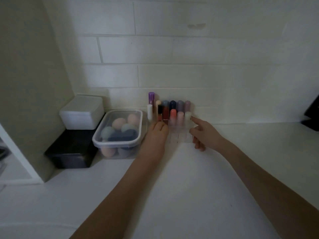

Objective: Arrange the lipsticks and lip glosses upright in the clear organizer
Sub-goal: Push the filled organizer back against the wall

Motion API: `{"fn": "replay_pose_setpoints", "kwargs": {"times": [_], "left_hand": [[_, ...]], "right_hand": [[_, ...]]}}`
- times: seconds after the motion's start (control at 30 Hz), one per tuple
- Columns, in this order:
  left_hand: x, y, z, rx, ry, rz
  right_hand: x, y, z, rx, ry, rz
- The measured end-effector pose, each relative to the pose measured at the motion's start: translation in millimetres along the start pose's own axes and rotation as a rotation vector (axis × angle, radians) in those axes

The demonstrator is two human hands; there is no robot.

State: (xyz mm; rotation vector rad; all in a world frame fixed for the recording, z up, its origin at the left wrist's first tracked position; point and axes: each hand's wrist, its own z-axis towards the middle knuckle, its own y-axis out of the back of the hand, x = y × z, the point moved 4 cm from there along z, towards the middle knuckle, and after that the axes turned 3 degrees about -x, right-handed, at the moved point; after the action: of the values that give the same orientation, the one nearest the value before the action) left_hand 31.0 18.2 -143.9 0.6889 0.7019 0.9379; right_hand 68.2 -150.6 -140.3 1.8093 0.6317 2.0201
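Observation:
The clear organizer (179, 135) stands against the tiled wall, with several lipsticks and lip glosses upright in it. Their caps are purple (151, 97), navy (172, 104), coral (173, 114), pink (180, 116) and white (188, 116). My left hand (156, 133) is curled at the organizer's front left corner. Its fingertips close around the base of the red lip gloss (165, 113), which stands upright in a slot. My right hand (204, 133) is at the organizer's right side, its index finger stretched to the top right edge and its thumb against the side wall.
A clear lidded tub of makeup sponges (119, 133) sits just left of the organizer. Further left, a white box (82, 112) rests on a black box (70, 150). A dark object (312, 116) is at the right edge. The white counter (172, 187) stretches toward me.

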Motion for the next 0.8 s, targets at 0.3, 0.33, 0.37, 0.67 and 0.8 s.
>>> {"fn": "replay_pose_setpoints", "kwargs": {"times": [0.3,0.33,0.37,0.67,0.8], "left_hand": [[-12.2,12.0,-8.7,-0.099,-0.059,-0.177],[-23.2,11.1,-11.7,-0.096,-0.139,-0.170],[-33.8,7.5,-14.6,-0.076,-0.222,-0.160],[-18.1,-7.8,-10.9,0.022,-0.138,-0.152],[-15.9,-11.2,-9.1,0.015,-0.113,-0.159]], "right_hand": [[24.9,21.7,3.6,-0.434,0.274,-0.003],[40.4,25.6,2.8,-0.502,0.379,-0.043],[57.2,24.5,3.9,-0.503,0.485,-0.094],[100.1,-35.9,49.9,-0.120,0.653,-0.492],[98.6,-43.7,51.9,-0.157,0.634,-0.437]]}}
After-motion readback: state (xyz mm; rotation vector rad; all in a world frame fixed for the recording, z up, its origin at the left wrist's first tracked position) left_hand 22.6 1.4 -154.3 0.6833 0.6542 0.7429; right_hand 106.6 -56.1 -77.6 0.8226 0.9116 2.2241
